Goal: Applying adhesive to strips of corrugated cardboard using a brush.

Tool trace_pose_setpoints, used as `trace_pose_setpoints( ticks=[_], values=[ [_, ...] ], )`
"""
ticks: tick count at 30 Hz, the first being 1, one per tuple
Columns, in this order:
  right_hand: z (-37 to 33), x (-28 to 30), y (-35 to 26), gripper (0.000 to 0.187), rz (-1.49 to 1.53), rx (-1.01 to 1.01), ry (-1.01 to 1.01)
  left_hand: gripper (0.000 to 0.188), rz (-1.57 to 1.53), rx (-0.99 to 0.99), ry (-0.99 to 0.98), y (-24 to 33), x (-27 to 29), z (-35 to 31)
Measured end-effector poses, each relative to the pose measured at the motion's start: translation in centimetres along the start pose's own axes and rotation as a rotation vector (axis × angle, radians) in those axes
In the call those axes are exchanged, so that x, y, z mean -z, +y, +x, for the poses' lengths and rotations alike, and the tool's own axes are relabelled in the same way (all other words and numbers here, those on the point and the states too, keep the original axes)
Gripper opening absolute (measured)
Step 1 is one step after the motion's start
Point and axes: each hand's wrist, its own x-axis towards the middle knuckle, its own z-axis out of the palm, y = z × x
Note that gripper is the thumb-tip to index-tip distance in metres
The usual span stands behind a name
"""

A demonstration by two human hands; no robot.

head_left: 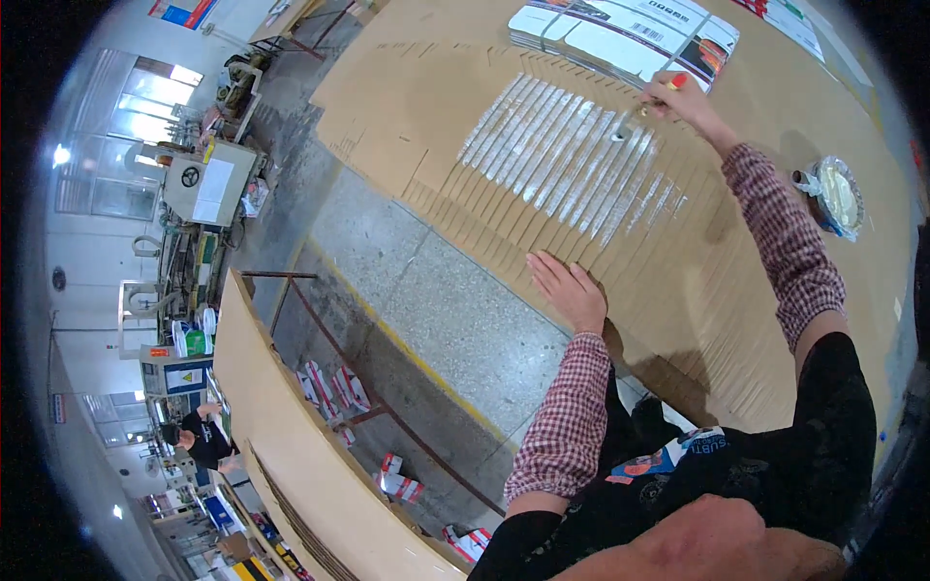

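My right hand (675,100) is closed around a brush (624,126) whose handle end is red. The bristles touch wet, white streaks of what looks like glue (557,145) on a fan of overlapping brown cardboard sheets (494,218). Only narrow strips of each sheet show, side by side. Flat on the near edges of these sheets rests my left hand (572,290), fingers stretched out, holding nothing. Right of my right forearm stands a plastic-lined bowl (838,197) with a pale, creamy substance inside.
A strapped stack of printed white cartons (625,37) lies at the table's far side. Left of the table runs a speckled floor with a yellow line (417,363). Beyond are another board-topped table (291,436), machines (208,184) and a person in black (203,436).
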Motion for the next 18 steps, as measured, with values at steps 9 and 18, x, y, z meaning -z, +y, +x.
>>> trace_pose_setpoints(
  ticks=[9,18],
  values=[
    [-8.3,8.6,1.5,0.021,0.036,-0.229,0.030,0.056,-0.009,0.002,0.035,-0.2,0.1,0.0],
    [-6.9,5.3,-4.6,0.029,0.500,0.005,-0.042,0.056,-0.055,0.020,0.076,0.1,0.7,0.0]
  ],
)
